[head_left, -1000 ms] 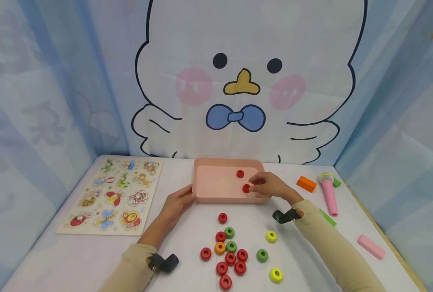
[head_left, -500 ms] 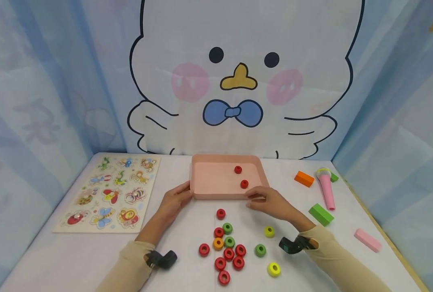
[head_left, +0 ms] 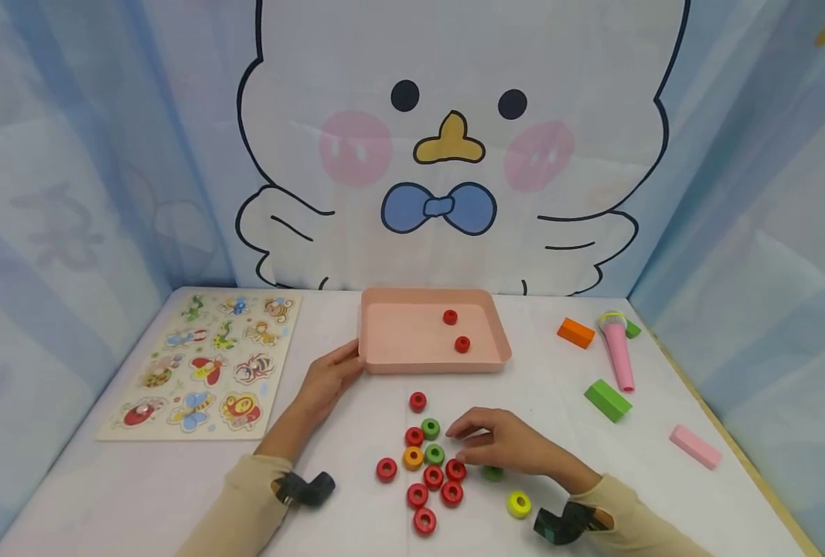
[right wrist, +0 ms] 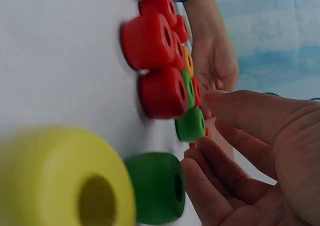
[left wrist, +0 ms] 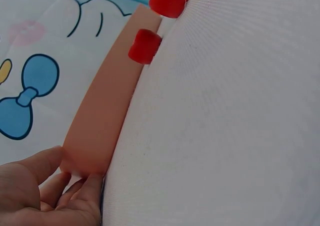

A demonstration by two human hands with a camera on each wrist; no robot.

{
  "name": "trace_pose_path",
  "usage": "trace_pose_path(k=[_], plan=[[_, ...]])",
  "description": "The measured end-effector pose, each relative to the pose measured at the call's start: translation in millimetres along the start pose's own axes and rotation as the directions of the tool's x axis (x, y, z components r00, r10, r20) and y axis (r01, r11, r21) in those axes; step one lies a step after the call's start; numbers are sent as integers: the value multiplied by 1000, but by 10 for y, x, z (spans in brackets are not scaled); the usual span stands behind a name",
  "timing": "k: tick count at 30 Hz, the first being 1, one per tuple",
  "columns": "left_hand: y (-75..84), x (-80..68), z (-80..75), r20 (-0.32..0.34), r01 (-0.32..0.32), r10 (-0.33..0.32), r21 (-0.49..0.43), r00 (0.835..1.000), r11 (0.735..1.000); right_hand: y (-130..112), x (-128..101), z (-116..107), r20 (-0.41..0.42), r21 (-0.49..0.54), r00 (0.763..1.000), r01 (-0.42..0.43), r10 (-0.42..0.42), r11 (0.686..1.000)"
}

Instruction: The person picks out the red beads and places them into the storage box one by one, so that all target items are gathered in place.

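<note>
My left hand (head_left: 325,387) is at the near left corner of a pink tray (head_left: 401,333). In the left wrist view its thumb and fingers grip that corner. Two red beads (head_left: 462,345) lie in the right half of the tray. My right hand (head_left: 506,441) hovers over the table beside a loose group of ring-shaped beads, thumb and fingers apart with nothing between them. Nearest to it are a red bead (head_left: 456,469), a green bead (head_left: 434,454) and another green bead (right wrist: 156,187), partly hidden by the hand in the head view. One orange bead (head_left: 413,458) sits among the reds.
A yellow bead (head_left: 519,504) lies close to the right wrist. At the left is a board with insect pictures (head_left: 203,363). Toward the right edge are an orange block (head_left: 575,333), a pink toy microphone (head_left: 618,352), a green block (head_left: 608,400) and a pink block (head_left: 695,446).
My right hand has let go of a red bead in the tray and come back toward me over the loose beads. My left hand stays at the tray's corner.
</note>
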State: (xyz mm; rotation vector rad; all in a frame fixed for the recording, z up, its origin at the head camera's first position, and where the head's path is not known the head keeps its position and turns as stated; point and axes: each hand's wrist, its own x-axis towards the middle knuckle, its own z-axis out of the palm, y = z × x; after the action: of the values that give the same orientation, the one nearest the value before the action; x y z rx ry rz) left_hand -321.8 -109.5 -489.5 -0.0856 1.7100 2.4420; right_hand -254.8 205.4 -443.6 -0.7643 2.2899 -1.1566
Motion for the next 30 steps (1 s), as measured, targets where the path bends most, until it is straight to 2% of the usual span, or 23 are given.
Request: trace_pose_path(k=[10, 23, 30], plan=[[0, 13, -17, 15, -5, 5, 4, 1000, 1000, -19, -85, 101, 99, 81, 995, 15, -23, 997], [-1, 14, -5, 9, -3, 3, -13, 1000, 1000, -14, -91, 116, 110, 48, 994, 9, -14, 999], [-15, 19, -7, 12, -15, 15, -26, 1000, 1000, -23, -62, 60, 90, -5, 996, 13, -13, 1000]])
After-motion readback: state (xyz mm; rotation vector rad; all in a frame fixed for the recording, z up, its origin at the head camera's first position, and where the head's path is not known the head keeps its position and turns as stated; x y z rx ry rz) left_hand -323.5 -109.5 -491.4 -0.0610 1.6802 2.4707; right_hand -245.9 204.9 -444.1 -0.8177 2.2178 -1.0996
